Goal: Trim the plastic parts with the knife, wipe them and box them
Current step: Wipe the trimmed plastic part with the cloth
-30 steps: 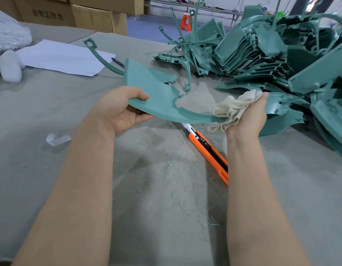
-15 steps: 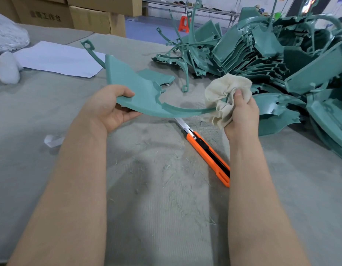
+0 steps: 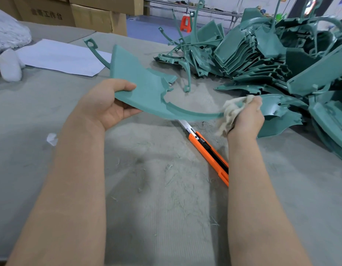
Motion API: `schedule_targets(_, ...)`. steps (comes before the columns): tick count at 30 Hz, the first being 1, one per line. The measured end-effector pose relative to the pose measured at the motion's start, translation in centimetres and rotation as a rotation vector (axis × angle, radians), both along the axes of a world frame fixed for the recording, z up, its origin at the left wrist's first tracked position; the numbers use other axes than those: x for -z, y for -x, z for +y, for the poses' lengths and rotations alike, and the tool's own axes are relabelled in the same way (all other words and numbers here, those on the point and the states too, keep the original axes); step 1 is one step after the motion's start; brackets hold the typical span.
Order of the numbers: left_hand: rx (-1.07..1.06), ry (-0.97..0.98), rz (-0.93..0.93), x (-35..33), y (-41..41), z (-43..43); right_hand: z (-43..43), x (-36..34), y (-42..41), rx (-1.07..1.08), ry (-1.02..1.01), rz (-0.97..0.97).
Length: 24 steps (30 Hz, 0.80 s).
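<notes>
Cloth [image 3: 230, 112] against green part [image 3: 141, 87] (knife [image 3: 208, 150] below)

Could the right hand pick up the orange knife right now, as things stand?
Probably not straight away: the right hand grips the cloth against the green part. The knife lies close beneath, nothing on it, so freeing the hand should suffice.

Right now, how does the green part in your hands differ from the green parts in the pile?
The held part is off the table, its broad end gripped by the left hand; the pile lies on the table. The held part is single; the pile's parts are stacked and tangled. The cloth in the right hand covers the end of the held part's thin arm; nothing touches the pile. Both are the same green plastic.
</notes>
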<state>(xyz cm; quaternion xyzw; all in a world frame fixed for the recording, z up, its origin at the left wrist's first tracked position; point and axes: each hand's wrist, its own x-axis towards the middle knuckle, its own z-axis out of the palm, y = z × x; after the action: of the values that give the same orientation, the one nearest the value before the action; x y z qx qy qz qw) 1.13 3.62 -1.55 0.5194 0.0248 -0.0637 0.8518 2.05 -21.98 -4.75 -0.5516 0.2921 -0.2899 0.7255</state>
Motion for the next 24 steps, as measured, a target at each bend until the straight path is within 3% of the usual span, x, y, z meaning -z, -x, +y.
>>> schedule_targets(2,-0.029,0.036,0.013,0.0,-0.1,-0.8,-0.1,-0.5,0.4,-0.050,-0.403,-0.146)
schedule_targets(4,-0.056,0.039,0.012,0.1,-0.2,-1.6,0.3,-0.9,0.4,-0.196,-0.568,-0.322)
schedule_targets(6,-0.064,0.039,0.006,0.2,-0.3,-1.9,1.0,-1.3,0.5,-0.333,-0.550,-0.408)
schedule_targets(8,-0.051,0.043,-0.001,0.3,-0.3,-1.8,1.4,-1.5,0.5,-0.375,-0.384,-0.375)
schedule_targets(11,-0.009,0.011,-0.008,0.4,-0.3,-1.4,1.3,-1.1,0.5,-0.293,-0.046,-0.306)
schedule_targets(13,0.029,0.000,-0.002,0.5,-0.3,-1.4,1.1,-1.3,0.6,-0.215,0.023,-0.250)
schedule_targets(16,0.066,0.001,-0.021,0.5,-0.2,-1.4,0.7,-1.3,0.8,-0.144,-0.149,-0.141)
schedule_targets(18,0.062,0.021,-0.048,0.5,-0.3,-1.7,0.4,-1.0,0.9,-0.156,-0.453,-0.186)
schedule_targets(20,0.011,0.033,-0.074,0.5,-0.5,-2.2,0.6,-0.8,1.1,-0.203,-0.626,-0.260)
schedule_targets(24,-0.153,0.117,-0.156,0.8,-1.0,-4.4,3.0,-1.3,0.8,-0.303,-0.590,-0.272)
